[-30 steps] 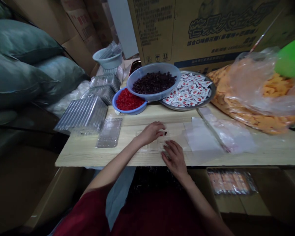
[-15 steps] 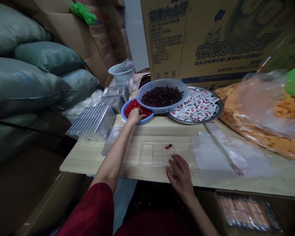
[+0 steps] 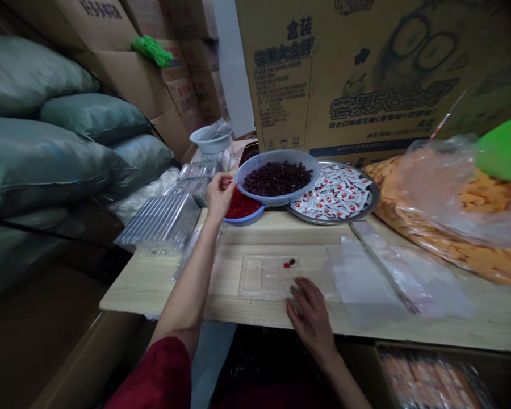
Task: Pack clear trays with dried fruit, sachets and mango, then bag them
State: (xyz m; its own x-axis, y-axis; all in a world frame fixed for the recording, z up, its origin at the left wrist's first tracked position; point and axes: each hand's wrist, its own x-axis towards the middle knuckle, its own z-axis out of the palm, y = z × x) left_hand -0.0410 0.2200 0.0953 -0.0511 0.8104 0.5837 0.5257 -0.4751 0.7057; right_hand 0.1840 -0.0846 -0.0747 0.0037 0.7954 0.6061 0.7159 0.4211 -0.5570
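Observation:
My left hand (image 3: 220,196) is over the left side of a blue bowl of red pieces (image 3: 241,205). Its fingers are curled together beside the rim of the larger bowl (image 3: 276,199) holding dark pieces; what they grip, if anything, is hidden. A clear plastic tray (image 3: 252,277) lies on the table in front of me. One red piece (image 3: 287,264) and one dark piece (image 3: 292,262) sit in its right part. Near the tray's front right corner rests my right hand (image 3: 309,312), fingers loosely bent and apart, with nothing in it.
A metal plate of small white sachets (image 3: 334,193) stands beside the bowls. Stacked clear trays (image 3: 162,218) are at left. Plastic sleeves (image 3: 366,278) and a big bag of orange snacks (image 3: 434,216) lie right. A large carton (image 3: 366,74) stands behind; sacks (image 3: 38,159) are piled left.
My left hand has lifted from among the red pieces and moved slightly left and up to the bowl rims. My right hand stays by the tray. The view has tilted up a little.

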